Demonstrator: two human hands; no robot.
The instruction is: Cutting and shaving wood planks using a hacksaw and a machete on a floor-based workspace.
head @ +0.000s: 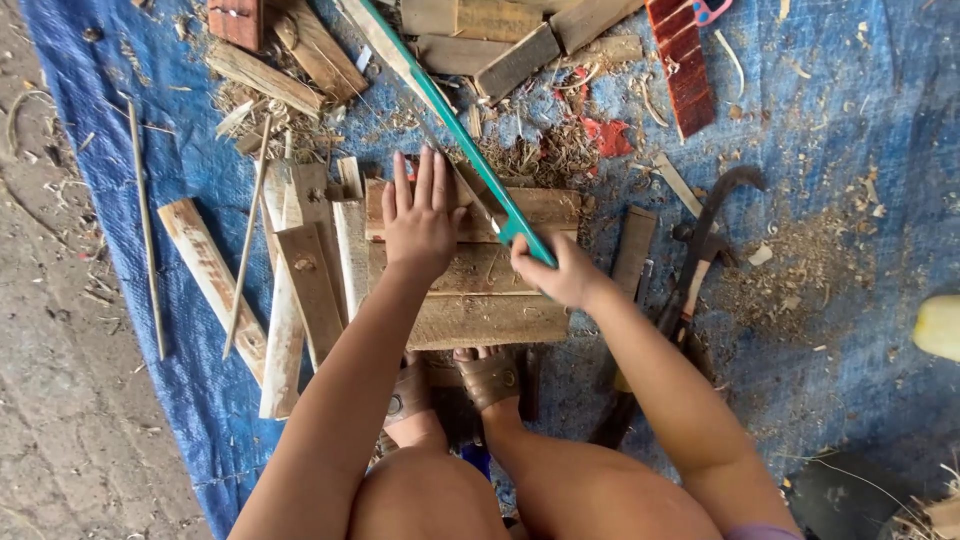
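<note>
1. Teal-handled, the long narrow handsaw is gripped at its lower end by the right hand, whose fingers are curled tight around the handle
2. Its blade is laid slanting across the top of a stack of rough, weathered wooden planks lying flat on a blue plastic tarpaulin
3. The left hand is pressed flat on the planks just beside the blade, its fingers spread and pointing away from the body
4. Two feet in brown sandals are set against the near edge of the planks
5. Loose narrow wooden slats are heaped to the left of the stack, touching it
6. Sawdust and shavings are scattered beyond the planks, and a dark curved metal tool is seen to the right
</note>
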